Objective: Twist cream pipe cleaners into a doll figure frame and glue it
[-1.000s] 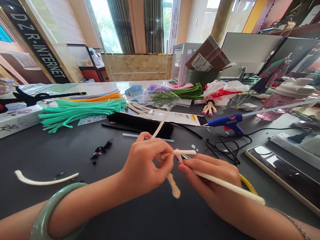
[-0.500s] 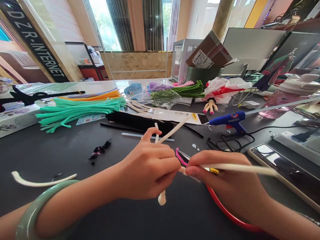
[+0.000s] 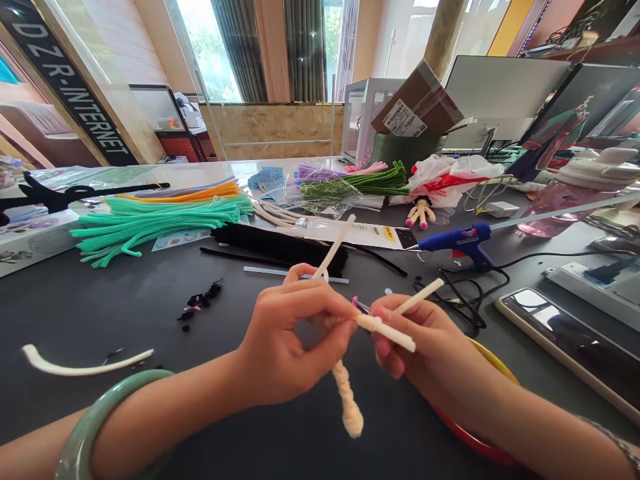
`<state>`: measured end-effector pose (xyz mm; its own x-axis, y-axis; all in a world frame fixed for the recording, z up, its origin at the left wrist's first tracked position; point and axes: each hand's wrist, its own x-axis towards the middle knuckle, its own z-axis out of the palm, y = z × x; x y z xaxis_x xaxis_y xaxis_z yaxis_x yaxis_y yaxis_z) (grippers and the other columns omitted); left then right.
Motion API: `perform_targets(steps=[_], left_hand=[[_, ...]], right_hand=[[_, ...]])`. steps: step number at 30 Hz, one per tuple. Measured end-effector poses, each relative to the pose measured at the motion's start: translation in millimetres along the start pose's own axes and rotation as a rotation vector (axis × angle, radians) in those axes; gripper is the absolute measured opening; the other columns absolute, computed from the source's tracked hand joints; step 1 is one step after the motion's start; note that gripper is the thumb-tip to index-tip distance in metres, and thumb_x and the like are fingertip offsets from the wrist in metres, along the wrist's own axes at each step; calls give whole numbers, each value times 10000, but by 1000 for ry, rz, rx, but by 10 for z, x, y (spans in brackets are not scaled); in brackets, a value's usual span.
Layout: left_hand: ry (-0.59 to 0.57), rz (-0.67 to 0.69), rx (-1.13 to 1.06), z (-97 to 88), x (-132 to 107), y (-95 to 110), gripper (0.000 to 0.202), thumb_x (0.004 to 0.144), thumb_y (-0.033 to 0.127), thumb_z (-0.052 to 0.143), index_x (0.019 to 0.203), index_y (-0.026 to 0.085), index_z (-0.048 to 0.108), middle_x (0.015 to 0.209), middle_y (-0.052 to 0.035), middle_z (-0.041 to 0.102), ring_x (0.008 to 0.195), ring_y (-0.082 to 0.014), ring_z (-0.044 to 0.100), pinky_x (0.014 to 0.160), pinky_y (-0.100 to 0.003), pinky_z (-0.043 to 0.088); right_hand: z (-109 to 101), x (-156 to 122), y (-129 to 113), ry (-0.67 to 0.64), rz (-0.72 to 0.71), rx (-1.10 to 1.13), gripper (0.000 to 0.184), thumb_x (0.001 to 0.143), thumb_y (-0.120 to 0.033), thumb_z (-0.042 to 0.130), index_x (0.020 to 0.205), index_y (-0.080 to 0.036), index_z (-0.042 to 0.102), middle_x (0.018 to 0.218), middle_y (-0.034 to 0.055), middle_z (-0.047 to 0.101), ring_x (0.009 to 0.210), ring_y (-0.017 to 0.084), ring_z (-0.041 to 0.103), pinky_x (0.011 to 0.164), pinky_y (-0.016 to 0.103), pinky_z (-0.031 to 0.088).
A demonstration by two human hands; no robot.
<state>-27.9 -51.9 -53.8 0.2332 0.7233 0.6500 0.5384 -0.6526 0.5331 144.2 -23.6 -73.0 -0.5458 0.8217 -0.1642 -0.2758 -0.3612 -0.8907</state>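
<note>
- The left hand (image 3: 295, 337) pinches a twisted cream chenille piece (image 3: 349, 407) between thumb and fingertips, below and left of the blue glue gun (image 3: 457, 243); its coiled tail hangs free and one straight strand rises past the fingers.
- The right hand (image 3: 415, 340), below the glue gun, pinches the piece's thick cream crosswise section, with a thinner strand angling up toward the gun. The two hands nearly touch, probably to hold the twist steady at close range.
- A small pink-and-metal tool tip (image 3: 354, 302) shows between the hands, toward the gun; most of it is hidden.
- A red-and-yellow curved band (image 3: 493, 360) lies under the right forearm, right of the gun's cord.
- Left of the gun, a black chenille bundle (image 3: 277, 243) and teal chenille stems (image 3: 150, 223) sit in heaps, seemingly kept within reach.
- Open dark bench (image 3: 100, 300) lies below the black bundle, leaving room for the left forearm, while a phone (image 3: 565, 340) lies right of the gun.
</note>
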Motion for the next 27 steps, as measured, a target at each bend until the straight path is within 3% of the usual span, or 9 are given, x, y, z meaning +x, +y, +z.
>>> perform_targets(steps=[8,14,20,27], left_hand=[[85,-185,-83,67,-35,36,121,759,153,523,667,177,598,500,28,575,502,-113,478,628,-297,443],[-154,-127,-14,8,37,-26,110,808,167,554,774,187,657,601,54,662,500,-81,532,812,-327,382],[-307,39,149,-58,56,-57,149,864,183,546,892,244,679,690,52,676,604,-89,564,890,-337,272],[-362,70,221,-47,19,-22,186,896,190,488,825,227,656,719,44,651,655,-99,566,946,-384,204]], right_hand=[[80,-58,111,34,7,155,230,669,-345,771,695,-179,614,527,-32,615,403,63,489,431,186,391],[33,-8,80,65,-11,183,211,663,-297,786,641,-161,626,519,-32,607,410,57,504,438,175,408],[27,31,77,56,-30,205,185,699,-283,772,642,-150,657,498,-43,582,421,50,514,434,150,420],[33,34,86,43,-6,207,180,704,-256,770,629,-141,654,513,-47,585,432,41,532,442,129,439]])
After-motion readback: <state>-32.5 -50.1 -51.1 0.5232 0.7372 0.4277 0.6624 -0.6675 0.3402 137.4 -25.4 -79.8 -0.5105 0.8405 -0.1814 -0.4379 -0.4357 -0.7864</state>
